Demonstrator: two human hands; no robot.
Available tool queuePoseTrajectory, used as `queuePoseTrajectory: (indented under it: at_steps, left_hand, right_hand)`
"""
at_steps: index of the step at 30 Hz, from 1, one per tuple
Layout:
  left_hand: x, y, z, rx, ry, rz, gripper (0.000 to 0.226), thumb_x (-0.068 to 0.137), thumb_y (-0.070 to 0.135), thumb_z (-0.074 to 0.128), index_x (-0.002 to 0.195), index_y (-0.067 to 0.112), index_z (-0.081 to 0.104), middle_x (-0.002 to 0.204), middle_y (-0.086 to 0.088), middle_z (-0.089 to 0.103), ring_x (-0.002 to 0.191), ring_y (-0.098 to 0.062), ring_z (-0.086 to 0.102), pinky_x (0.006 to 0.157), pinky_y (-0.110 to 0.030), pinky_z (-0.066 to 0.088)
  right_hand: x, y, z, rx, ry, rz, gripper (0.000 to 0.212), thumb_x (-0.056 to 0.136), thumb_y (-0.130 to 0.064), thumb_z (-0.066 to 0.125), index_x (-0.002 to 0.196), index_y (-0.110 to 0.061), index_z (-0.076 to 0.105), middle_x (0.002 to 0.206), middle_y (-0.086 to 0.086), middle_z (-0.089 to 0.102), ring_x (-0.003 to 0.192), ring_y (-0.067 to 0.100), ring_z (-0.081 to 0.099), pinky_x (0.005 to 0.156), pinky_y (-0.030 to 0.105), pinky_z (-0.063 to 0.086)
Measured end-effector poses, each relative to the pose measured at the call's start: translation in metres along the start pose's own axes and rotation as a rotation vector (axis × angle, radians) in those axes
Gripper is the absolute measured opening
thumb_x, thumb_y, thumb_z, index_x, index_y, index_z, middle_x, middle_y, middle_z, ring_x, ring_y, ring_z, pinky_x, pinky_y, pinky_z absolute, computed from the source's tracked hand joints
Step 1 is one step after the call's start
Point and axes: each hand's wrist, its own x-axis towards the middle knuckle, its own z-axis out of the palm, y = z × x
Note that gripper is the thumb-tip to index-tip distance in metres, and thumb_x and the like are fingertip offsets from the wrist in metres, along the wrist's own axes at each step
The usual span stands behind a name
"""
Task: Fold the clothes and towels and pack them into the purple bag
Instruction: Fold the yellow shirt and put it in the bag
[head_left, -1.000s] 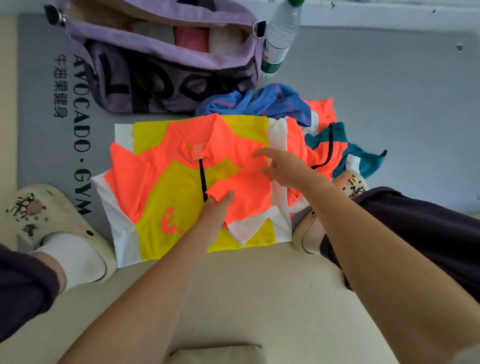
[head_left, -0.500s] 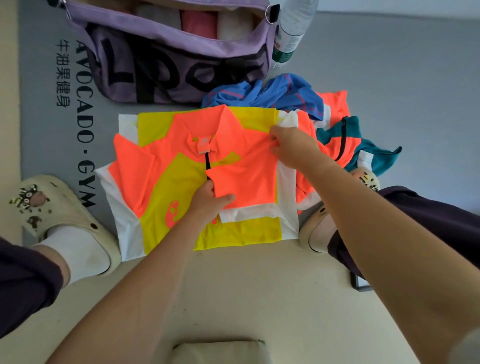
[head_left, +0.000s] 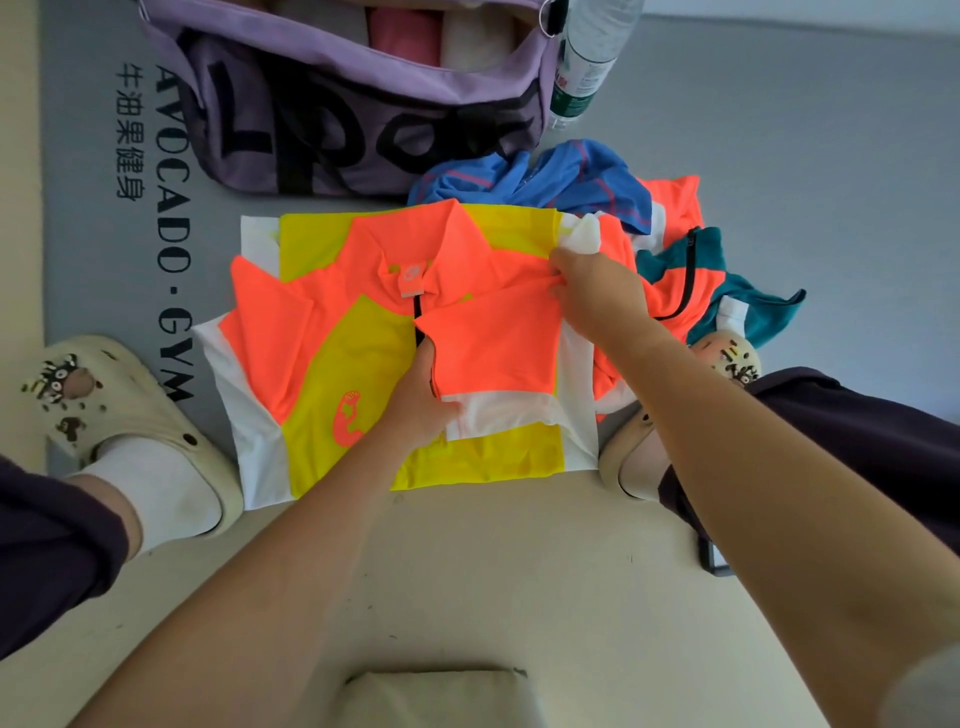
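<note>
An orange, yellow and white zip-neck shirt (head_left: 358, 358) lies flat on the grey mat, its right sleeve folded in across the chest. My left hand (head_left: 418, 397) grips the inner edge of that folded sleeve near the zip. My right hand (head_left: 597, 291) pinches the shirt's fabric at the right shoulder. The purple bag (head_left: 363, 119) stands open behind the shirt, with pink and cream folded items inside. A blue garment (head_left: 576, 179) and an orange-and-teal one (head_left: 696, 280) lie crumpled to the right.
A plastic water bottle (head_left: 587, 57) stands beside the bag's right end. My feet in cream clogs (head_left: 119, 405) sit on either side of the shirt, the right one (head_left: 628, 457) partly under clothes. A dark phone (head_left: 714, 558) lies by my right leg. A beige cushion edge (head_left: 436, 696) sits at the bottom.
The right sleeve has been drawn further in and squared over the chest. My right hand moved up to the shoulder and now pinches fabric; my left hand closed on the sleeve's edge.
</note>
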Motion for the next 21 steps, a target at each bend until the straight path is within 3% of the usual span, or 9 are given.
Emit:
queuePoseTrajectory:
  at_steps: [4, 7, 9, 12, 14, 18, 21]
  left_hand:
    - [0.0, -0.003, 0.002, 0.047, 0.042, 0.035, 0.101, 0.071, -0.012, 0.063, 0.154, 0.031, 0.022, 0.138, -0.002, 0.054, 0.125, -0.024, 0.054, 0.103, -0.048, 0.046]
    - [-0.001, -0.005, 0.001, 0.035, 0.031, 0.046, 0.1, 0.072, -0.01, 0.065, 0.153, 0.03, 0.023, 0.138, -0.003, 0.056, 0.124, -0.025, 0.056, 0.102, -0.05, 0.047]
    - [-0.001, -0.006, 0.0, 0.017, 0.033, 0.045, 0.1, 0.073, -0.01, 0.066, 0.153, 0.031, 0.024, 0.133, -0.004, 0.06, 0.119, -0.025, 0.059, 0.1, -0.05, 0.049]
    - [0.0, -0.008, -0.003, 0.034, 0.066, 0.028, 0.099, 0.074, -0.007, 0.066, 0.153, 0.033, 0.023, 0.107, -0.01, 0.067, 0.092, -0.028, 0.065, 0.078, -0.042, 0.053]
    - [0.001, -0.01, -0.006, 0.09, 0.106, 0.02, 0.097, 0.075, -0.003, 0.067, 0.153, 0.033, 0.024, 0.088, -0.013, 0.065, 0.072, -0.023, 0.06, 0.062, -0.034, 0.046]
    - [-0.003, -0.001, -0.021, 0.187, 0.219, 0.031, 0.067, 0.078, 0.017, 0.076, 0.138, 0.027, 0.047, 0.069, 0.003, 0.06, 0.061, -0.003, 0.057, 0.054, -0.017, 0.042]
    - [-0.004, 0.008, -0.053, 0.249, 0.487, 0.068, 0.035, 0.081, 0.028, 0.075, 0.113, 0.02, 0.061, 0.072, 0.002, 0.056, 0.065, -0.014, 0.055, 0.064, -0.034, 0.045]
  right_hand:
    - [-0.014, 0.0, 0.007, -0.037, 0.097, 0.041, 0.041, 0.092, -0.004, 0.039, 0.131, -0.014, 0.048, 0.085, 0.013, 0.057, 0.079, 0.034, 0.061, 0.052, 0.032, 0.024]
    - [-0.023, -0.003, 0.01, 0.036, 0.159, 0.068, 0.031, 0.093, -0.014, 0.043, 0.123, -0.013, 0.05, 0.076, 0.004, 0.047, 0.076, 0.035, 0.061, 0.051, 0.032, 0.025]
    - [-0.027, -0.008, 0.013, 0.074, 0.134, 0.041, 0.033, 0.093, -0.026, 0.052, 0.124, -0.016, 0.05, 0.079, 0.004, 0.053, 0.08, 0.033, 0.062, 0.052, 0.031, 0.028]
    - [-0.021, -0.011, 0.014, 0.08, 0.018, 0.048, 0.038, 0.094, -0.035, 0.055, 0.128, -0.018, 0.049, 0.099, 0.011, 0.065, 0.093, 0.032, 0.063, 0.061, 0.034, 0.038]
    - [-0.011, -0.01, 0.012, 0.089, 0.01, 0.118, 0.03, 0.097, -0.029, 0.047, 0.124, -0.015, 0.05, 0.106, 0.013, 0.064, 0.098, 0.034, 0.062, 0.064, 0.034, 0.035]
    - [-0.007, -0.021, 0.003, 0.073, 0.116, 0.157, 0.031, 0.095, -0.025, 0.047, 0.124, -0.014, 0.044, 0.106, 0.017, 0.063, 0.084, 0.035, 0.064, 0.055, 0.032, 0.03]
    - [-0.018, -0.055, 0.008, 0.039, 0.216, 0.007, 0.039, 0.095, -0.039, 0.049, 0.12, -0.011, 0.047, 0.094, 0.014, 0.065, 0.077, 0.035, 0.064, 0.053, 0.034, 0.035]
